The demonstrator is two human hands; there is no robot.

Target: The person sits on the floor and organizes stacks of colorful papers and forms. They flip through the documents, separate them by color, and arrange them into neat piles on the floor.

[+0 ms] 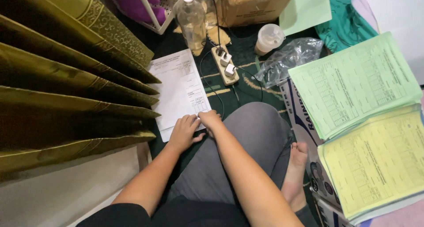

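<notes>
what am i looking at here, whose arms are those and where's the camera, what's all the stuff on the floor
The single picture comes from a camera worn on a person's head, looking down at their own lap and arms. They sit on the floor. The left hand and right hand both rest on the near edge of a stack of white printed sheets; neither lifts anything. Beyond lie a power strip, a plastic bottle and a cardboard box. To the right, green forms and yellow forms are piled up.

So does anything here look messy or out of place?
Somewhat. A power strip lies on the floor right beside a plastic bottle and a lidded cup. A crumpled plastic bag lies loose. Both hands, left and right, rest on white papers.
</notes>
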